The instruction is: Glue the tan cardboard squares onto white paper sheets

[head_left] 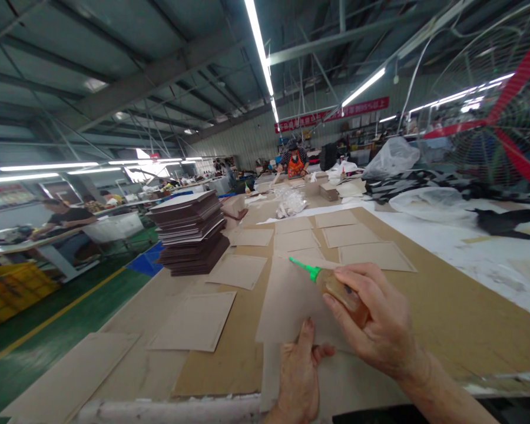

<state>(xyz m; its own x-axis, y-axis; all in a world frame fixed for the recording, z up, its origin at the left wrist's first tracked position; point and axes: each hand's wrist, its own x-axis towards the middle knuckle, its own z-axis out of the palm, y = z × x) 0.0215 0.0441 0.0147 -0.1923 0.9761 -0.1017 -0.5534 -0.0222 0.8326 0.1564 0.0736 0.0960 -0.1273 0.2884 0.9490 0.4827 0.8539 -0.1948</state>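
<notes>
Translucent bottle [331, 286], plastic perhaps, flat beige sheets [287, 300]

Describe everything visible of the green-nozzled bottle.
The bottle looks like translucent plastic, amber-brown, with a green cap tapering into a thin nozzle. It is held tilted above beige sheets, nozzle pointing forward and left, in the right-hand grip, which hides part of its body. Whether the tip touches a sheet is unclear.

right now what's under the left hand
Beige sheets show around the left hand and beneath its edges. Whatever its palm and fingers cover directly can't be seen.
</notes>
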